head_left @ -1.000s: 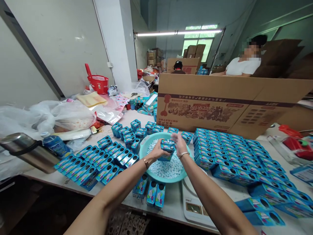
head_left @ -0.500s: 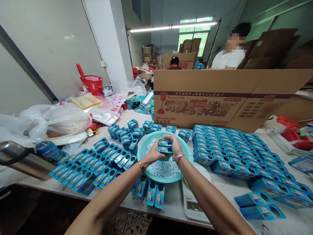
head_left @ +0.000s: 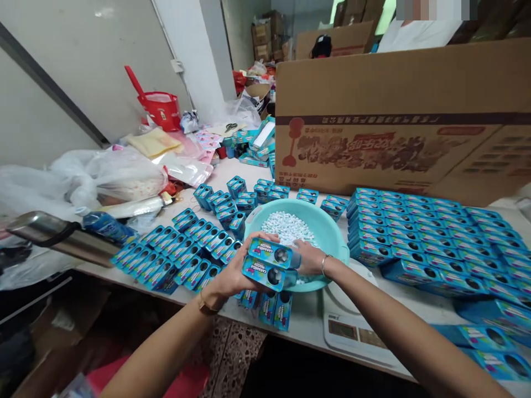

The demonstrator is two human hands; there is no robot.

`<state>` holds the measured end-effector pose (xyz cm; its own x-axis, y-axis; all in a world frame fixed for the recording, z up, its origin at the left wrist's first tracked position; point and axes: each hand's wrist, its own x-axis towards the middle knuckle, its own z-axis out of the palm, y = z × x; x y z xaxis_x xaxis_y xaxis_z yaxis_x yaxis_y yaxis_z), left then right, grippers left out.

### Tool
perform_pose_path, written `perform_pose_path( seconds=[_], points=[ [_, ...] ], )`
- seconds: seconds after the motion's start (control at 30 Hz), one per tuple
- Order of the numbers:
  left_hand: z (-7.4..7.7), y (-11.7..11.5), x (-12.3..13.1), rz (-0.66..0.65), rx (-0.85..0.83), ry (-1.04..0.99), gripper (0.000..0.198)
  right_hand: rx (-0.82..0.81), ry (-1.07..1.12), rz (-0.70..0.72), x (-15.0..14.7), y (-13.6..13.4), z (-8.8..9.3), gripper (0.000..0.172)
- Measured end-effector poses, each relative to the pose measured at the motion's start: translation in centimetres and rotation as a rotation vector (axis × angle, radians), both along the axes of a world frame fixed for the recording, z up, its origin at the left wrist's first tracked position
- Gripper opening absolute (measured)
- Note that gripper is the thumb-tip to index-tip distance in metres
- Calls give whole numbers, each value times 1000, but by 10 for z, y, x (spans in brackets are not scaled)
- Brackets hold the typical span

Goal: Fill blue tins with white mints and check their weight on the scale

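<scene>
Gripping two stacked blue boxes (head_left: 267, 264) above the table's near edge, the left hand (head_left: 230, 276) curls its fingers around their left end, while the right hand (head_left: 309, 258) seems to clasp their right end, its fingertips hidden behind them. The pair hangs tilted over the near rim of a teal basin (head_left: 336, 235) of white pellets (head_left: 286, 225), which sits on a white scale (head_left: 352, 326). Flat rows of matching boxes (head_left: 182, 254) lie to the left and stacked ones (head_left: 415, 232) to the right, with a large cardboard carton (head_left: 394, 110) standing behind them.
</scene>
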<state>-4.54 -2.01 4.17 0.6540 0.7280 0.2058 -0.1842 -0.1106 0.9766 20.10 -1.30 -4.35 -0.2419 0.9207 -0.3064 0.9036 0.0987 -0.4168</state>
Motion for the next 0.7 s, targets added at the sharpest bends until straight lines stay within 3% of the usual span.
perform_pose_path(
  seconds=[0.2, 0.33, 0.43, 0.53, 0.67, 0.7],
  points=[
    [-3, -22, -4, -16, -365, -35, 103, 11, -187, 78, -19, 4, 8, 48],
    [15, -11, -29, 194, -420, -49, 100, -12, -219, 105, -14, 7, 8, 36],
    [34, 30, -68, 451, -298, -126, 91, 20, -217, 100, -5, 5, 10, 41],
    [47, 91, -114, 746, -93, -168, 78, 178, -128, 41, 9, -4, 19, 47],
    [48, 164, -169, 1266, -18, -44, 67, 471, 70, -61, 36, -37, 33, 47],
    [45, 176, -180, 1338, -16, -14, 66, 546, 106, -94, 44, -49, 34, 46]
  ],
)
